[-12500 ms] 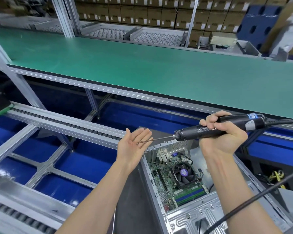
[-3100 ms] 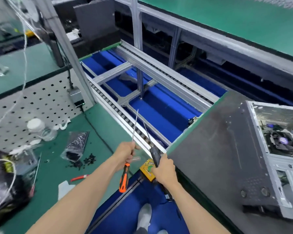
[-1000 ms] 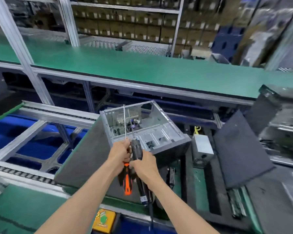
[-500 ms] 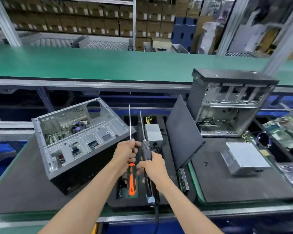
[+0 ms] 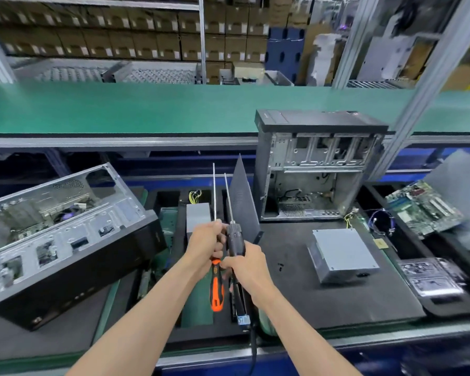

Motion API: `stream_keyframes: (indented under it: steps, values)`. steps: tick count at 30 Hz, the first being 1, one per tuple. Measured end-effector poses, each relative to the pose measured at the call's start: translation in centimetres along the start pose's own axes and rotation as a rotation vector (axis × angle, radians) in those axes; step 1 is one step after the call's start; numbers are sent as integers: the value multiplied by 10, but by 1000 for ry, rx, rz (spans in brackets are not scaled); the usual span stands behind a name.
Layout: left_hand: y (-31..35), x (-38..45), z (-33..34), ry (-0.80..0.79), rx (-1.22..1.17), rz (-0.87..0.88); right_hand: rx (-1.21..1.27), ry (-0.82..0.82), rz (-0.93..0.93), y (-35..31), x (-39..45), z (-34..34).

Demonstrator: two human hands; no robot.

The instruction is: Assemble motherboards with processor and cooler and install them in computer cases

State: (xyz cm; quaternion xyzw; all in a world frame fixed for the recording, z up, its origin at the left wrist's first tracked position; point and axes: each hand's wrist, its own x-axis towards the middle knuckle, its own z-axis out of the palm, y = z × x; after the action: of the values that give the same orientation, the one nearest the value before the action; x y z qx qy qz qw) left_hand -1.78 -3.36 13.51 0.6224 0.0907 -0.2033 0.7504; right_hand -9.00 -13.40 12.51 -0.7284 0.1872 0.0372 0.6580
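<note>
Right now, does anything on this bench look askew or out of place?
Yes. The left computer case sits tilted, its near end overhanging the foam mat's edge. A loose side panel stands propped on edge beside the upright case. A bare motherboard lies slanted at far right.

Bare-metal case [image 5: 65, 226], matt blk mat [image 5: 323, 302], glossy orange-plastic screwdriver [image 5: 217, 289].

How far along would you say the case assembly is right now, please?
Done: tilted open grey case already holds a board with cooler. In hand: left hand grips orange-handled screwdriver, right hand black electric screwdriver. Left: upright black-topped case looks boardless; green motherboard lies outside.
</note>
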Motion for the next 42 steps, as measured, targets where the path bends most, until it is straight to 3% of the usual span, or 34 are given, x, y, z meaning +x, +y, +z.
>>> stream_keyframes:
  steps: [9, 15, 19, 23, 30, 35, 42]
  values:
    - [-12, 5, 16, 28, 23, 36, 24, 3, 4, 12, 1, -21]
    - [-16, 5, -1, 232, 135, 150, 76, -42, 36, 12, 2, -25]
    - [-21, 0, -14, 232, 241, 198, 61, -68, 36, 12, 5, -18]
    - [-34, 7, -21, 221, 275, 100, 6, -42, 46, 17, 9, -11]
    - [-71, 24, -71, 463, 190, -134, -184, -106, 92, 39, 15, 2]
    - [-83, 24, -100, 475, 108, -183, -324, -187, 75, 51, 20, 29]
    - [-81, 43, -161, 547, 289, -181, -406, -246, 74, 51, 27, 83]
